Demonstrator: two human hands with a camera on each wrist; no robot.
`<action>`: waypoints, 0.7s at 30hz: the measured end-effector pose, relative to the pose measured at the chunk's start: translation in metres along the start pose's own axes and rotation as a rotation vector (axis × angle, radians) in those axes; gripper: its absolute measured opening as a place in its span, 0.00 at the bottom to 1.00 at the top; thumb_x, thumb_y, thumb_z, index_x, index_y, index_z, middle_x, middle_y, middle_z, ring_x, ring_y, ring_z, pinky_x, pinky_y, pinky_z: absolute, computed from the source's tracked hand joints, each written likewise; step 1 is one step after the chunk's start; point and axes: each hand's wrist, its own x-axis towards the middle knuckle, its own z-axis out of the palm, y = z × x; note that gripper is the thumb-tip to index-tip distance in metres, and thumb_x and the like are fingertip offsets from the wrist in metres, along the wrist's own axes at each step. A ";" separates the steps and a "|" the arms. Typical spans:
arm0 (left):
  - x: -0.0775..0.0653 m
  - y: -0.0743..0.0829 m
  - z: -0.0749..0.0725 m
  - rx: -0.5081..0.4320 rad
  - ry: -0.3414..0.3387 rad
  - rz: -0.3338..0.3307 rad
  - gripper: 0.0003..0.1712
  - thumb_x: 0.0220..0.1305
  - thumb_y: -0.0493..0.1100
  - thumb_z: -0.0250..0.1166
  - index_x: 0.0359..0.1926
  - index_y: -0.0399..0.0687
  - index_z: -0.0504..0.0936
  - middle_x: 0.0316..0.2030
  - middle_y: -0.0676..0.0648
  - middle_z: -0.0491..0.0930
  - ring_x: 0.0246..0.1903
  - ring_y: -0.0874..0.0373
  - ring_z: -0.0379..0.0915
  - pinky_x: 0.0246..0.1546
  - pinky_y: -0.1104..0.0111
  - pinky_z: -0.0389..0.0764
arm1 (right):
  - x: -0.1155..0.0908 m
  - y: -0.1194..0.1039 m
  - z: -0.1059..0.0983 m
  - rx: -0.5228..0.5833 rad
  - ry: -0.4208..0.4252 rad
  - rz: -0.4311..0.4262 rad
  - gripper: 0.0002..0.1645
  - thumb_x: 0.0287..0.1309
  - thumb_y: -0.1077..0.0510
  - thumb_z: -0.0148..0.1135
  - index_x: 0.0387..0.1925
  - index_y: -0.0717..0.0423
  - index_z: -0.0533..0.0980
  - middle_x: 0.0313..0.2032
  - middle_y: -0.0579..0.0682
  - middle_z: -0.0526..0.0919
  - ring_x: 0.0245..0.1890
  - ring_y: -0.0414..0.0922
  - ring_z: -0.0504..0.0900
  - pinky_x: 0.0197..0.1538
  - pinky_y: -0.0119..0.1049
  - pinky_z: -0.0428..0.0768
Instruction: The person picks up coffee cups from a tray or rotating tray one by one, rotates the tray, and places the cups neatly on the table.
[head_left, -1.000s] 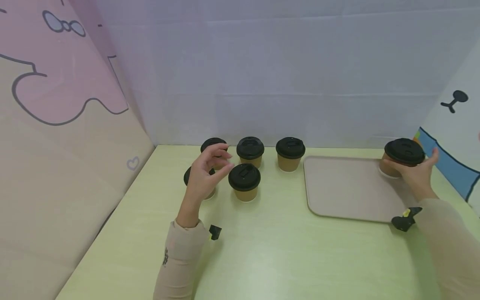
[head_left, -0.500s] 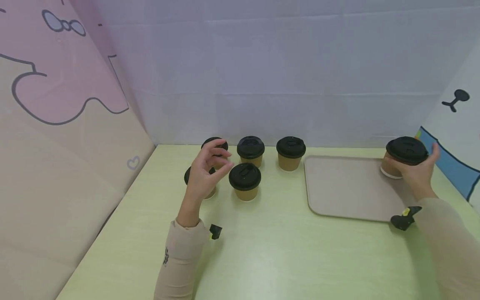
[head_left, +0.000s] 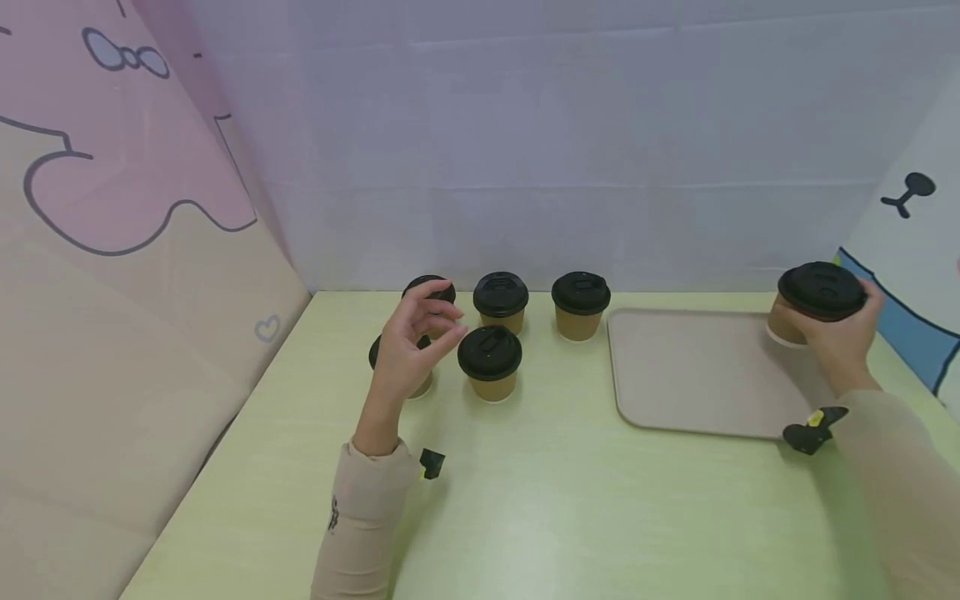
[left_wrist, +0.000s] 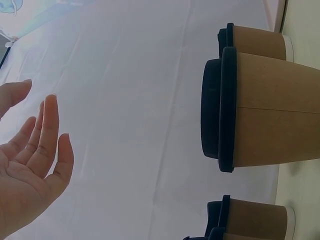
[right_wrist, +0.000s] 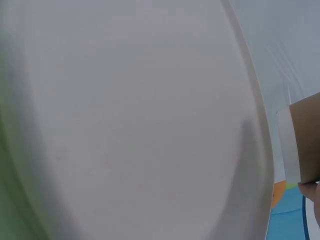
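My right hand grips a brown paper coffee cup with a black lid, held up over the far right corner of a beige tray. In the right wrist view the white bottom edge of this cup shows beyond the tray's rim, and a fingertip touches it. My left hand hovers with relaxed, slightly bent fingers and nothing between them. It overlaps two lidded cups in the head view, one at the back left and one mostly hidden in front of it. Close to its thumb stands another lidded cup.
Two more lidded cups, one at the back middle and one at the back right, stand between the left hand and the tray. A pale wall sheet rises behind the light green table. Printed sheets flank both sides.
My right hand has lifted the cup a little higher and shifted it slightly to the right. The left hand and the standing cups have stayed in place.
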 end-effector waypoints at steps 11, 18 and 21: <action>-0.001 0.003 -0.001 0.043 0.008 -0.011 0.20 0.56 0.33 0.64 0.51 0.35 0.74 0.38 0.40 0.78 0.35 0.66 0.76 0.39 0.71 0.76 | -0.011 -0.021 0.012 -0.004 -0.015 0.014 0.57 0.44 0.54 0.70 0.66 0.29 0.43 0.70 0.40 0.49 0.70 0.39 0.48 0.71 0.36 0.45; -0.002 0.003 -0.001 0.056 0.012 -0.010 0.16 0.56 0.33 0.64 0.47 0.35 0.77 0.37 0.39 0.80 0.34 0.68 0.76 0.40 0.70 0.76 | -0.024 -0.040 0.028 0.041 -0.034 -0.067 0.57 0.43 0.59 0.71 0.66 0.33 0.45 0.69 0.42 0.53 0.68 0.37 0.52 0.69 0.32 0.47; -0.003 0.003 -0.001 0.066 0.012 -0.019 0.16 0.56 0.34 0.64 0.47 0.36 0.77 0.38 0.39 0.80 0.35 0.68 0.76 0.42 0.69 0.76 | -0.029 -0.046 0.034 0.061 -0.051 -0.062 0.56 0.44 0.59 0.71 0.66 0.33 0.45 0.69 0.43 0.51 0.68 0.37 0.51 0.70 0.32 0.47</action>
